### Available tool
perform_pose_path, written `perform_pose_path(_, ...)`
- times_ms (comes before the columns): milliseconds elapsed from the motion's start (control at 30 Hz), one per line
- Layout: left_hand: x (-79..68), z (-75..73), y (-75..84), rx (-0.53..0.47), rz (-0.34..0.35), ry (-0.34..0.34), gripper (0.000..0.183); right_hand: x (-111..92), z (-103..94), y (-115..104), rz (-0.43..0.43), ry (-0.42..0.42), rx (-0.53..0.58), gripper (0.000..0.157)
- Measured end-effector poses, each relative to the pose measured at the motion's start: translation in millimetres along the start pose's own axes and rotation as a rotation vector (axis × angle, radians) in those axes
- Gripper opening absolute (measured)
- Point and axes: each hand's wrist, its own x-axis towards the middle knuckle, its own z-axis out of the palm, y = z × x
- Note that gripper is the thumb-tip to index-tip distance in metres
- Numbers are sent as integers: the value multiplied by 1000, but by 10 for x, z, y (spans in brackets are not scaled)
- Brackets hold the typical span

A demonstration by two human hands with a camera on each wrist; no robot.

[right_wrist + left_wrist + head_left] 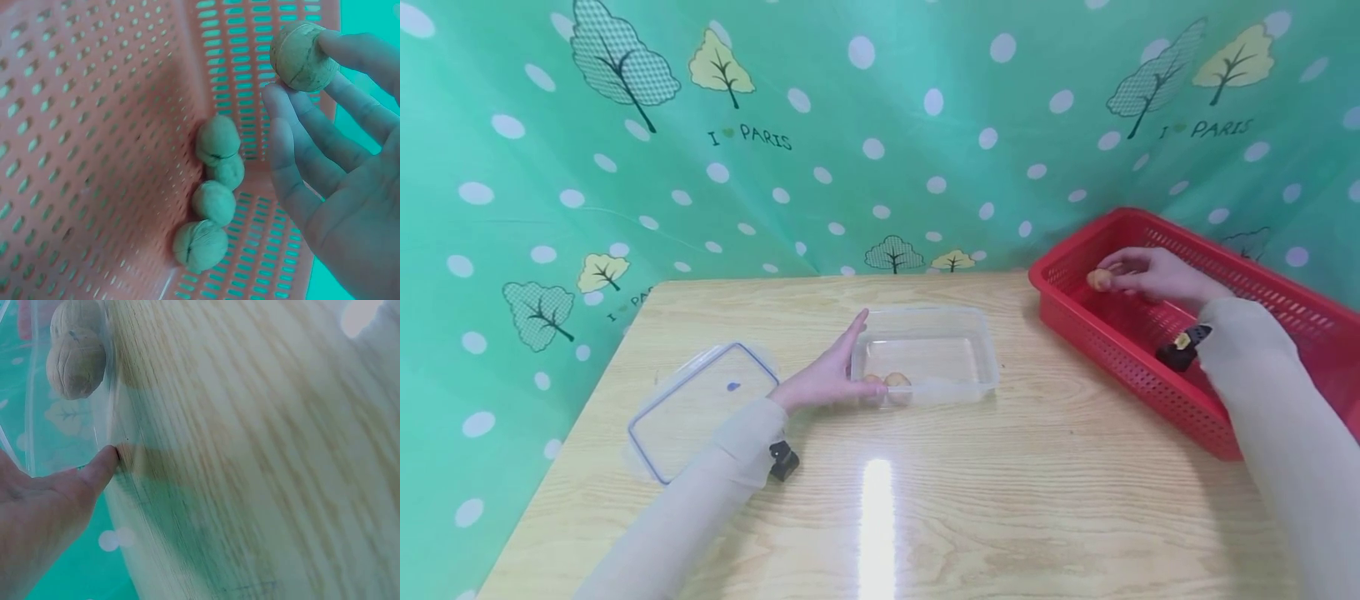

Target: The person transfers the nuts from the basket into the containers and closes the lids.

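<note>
My right hand (1153, 275) is inside the red basket (1120, 350), near its left end. Thumb and fingertips pinch a walnut (303, 56) above the basket floor. Below it, several walnuts (214, 203) lie in a row along the bottom edge of the basket wall. My left hand (823, 375) holds the left end of a clear plastic container (985, 354), the thumb along its front wall and a finger reaching up to the back corner. Two walnuts (76, 365) sit inside against the front wall, the left one partly behind the thumb in the head view.
A clear lid (700, 417) with a blue seal lies on the wooden table (1000, 508) left of the container, partly under my left forearm. A green patterned cloth (880, 167) hangs behind the table. The basket stands at the table's right side.
</note>
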Motion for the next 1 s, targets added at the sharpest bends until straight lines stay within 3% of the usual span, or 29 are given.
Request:
perform_pose_path(600, -5, 4, 24, 12, -9, -2, 119, -148, -21, -371, -29, 18, -50, 53)
perform_pose_path(1000, 4, -13, 31, 27, 0, -12, 119, -276, -119, -660, -134, 0, 36, 43)
